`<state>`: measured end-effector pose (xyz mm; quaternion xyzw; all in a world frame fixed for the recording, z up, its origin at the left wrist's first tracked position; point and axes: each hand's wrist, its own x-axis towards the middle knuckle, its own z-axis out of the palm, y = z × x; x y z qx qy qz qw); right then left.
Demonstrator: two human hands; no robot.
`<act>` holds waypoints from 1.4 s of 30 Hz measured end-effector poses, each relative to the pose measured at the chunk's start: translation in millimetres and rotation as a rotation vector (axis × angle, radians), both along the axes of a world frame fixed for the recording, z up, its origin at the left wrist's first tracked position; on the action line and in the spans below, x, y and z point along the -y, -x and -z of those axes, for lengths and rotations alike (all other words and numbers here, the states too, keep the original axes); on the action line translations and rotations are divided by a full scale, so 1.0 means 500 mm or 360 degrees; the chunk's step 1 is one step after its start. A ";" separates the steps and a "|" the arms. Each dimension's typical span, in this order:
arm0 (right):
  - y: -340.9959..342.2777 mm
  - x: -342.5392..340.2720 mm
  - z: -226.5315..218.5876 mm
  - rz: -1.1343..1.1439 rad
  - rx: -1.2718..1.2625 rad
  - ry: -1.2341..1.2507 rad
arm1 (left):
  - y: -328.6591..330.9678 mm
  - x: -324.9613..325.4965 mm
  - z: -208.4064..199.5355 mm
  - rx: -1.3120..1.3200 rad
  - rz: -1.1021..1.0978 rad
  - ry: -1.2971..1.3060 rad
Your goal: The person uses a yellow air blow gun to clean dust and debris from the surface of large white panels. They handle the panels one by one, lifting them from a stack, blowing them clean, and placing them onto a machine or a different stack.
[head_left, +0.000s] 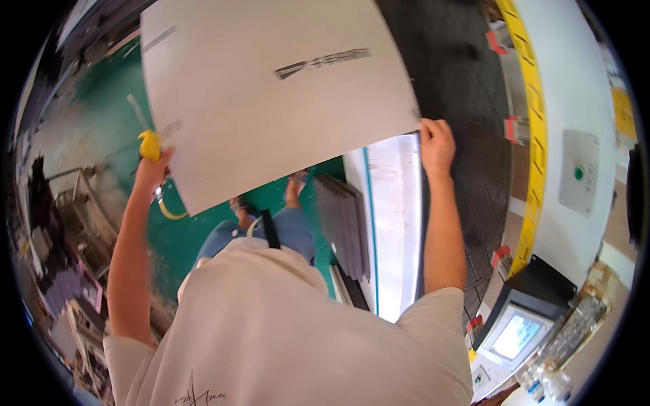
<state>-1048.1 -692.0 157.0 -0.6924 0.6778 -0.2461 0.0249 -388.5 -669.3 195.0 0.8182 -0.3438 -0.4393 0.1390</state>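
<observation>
A large pale grey-beige sheet with dark printed marks stretches out in front of me, tilted, its far edge cut off by the top of the view. My right hand pinches its near right corner between thumb and fingers. At the left edge of the sheet, my left hand is closed around a yellow air blow gun with a pale, thin nozzle pointing away. A yellow hose curves below that hand. Whether the left fingers also grip the sheet, I cannot tell.
Below the sheet's right corner runs a white bench edge, with dark grey panels leaning beside it. A dark machine bed lies to the right, bordered by a yellow strip. A control screen stands lower right; clutter fills the left.
</observation>
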 end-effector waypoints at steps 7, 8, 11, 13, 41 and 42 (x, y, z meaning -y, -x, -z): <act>-0.068 -0.008 0.021 0.0306 -0.0066 0.0002 | 0.012 -0.003 -0.020 0.0065 0.0105 0.0076; -0.096 -0.012 0.018 0.0321 0.0000 -0.0044 | 0.014 -0.005 -0.023 0.0057 0.0133 0.0099; -0.208 -0.043 0.019 0.0322 0.0142 -0.0121 | -0.011 -0.017 -0.030 -0.0051 0.0261 0.0102; -0.312 -0.080 0.024 0.0251 0.0138 -0.0068 | -0.057 -0.032 -0.029 -0.0159 0.0446 0.0070; -0.641 -0.294 -0.021 0.0799 0.0721 -0.0055 | -0.375 -0.114 -0.186 0.0175 0.1664 0.0521; -0.580 -0.267 -0.027 0.0908 0.0709 -0.0089 | -0.357 -0.101 -0.197 0.0230 0.1789 0.0410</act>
